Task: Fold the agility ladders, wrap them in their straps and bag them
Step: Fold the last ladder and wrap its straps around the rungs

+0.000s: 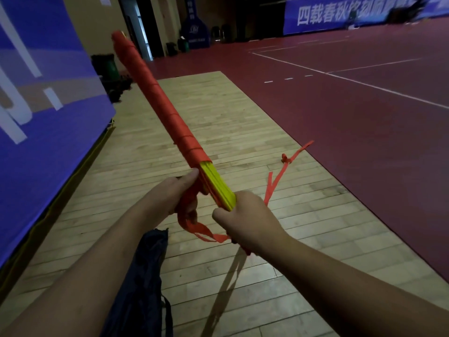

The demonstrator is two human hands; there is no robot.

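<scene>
- left hand point(178, 198) — fingers curled round the ladder bundle point(155, 93) right where the wrapping ends. Thumb lies fwd along it, tip at the wrap's edge. Loose loops of strap point(201, 231) hang out from under this hand.
- right hand point(245, 215) — closed round the bundle's near end, knuckles up, w/ the yellow rungs point(218, 188) running into the fist. Thin strap tails fly up & to the right from behind it.
- Both hands are clamped on the same bundle, close together, w/ a short bare stretch of yellow btwn them.
- Bundle: long, slim, held in the air, slanting up & away to the left. Most of its length is spiralled in orange-red webbing, the overlapping turns showing as ridges. The bare part shows flat yellow slats stacked edge-on, smooth, plastic-looking.
- Strap: flat woven tape, matte. One flying tail has a knot in it.
- bag point(145, 263) — dark navy, soft crumpled fabric, long shape, below the left forearm. Can't tell if it lies on the floor or hangs.
- Underneath: pale wooden floor point(218, 117) of narrow boards. To the right, red court floor point(340, 105) w/ white lines. At left, a blue panel point(36, 105).
</scene>
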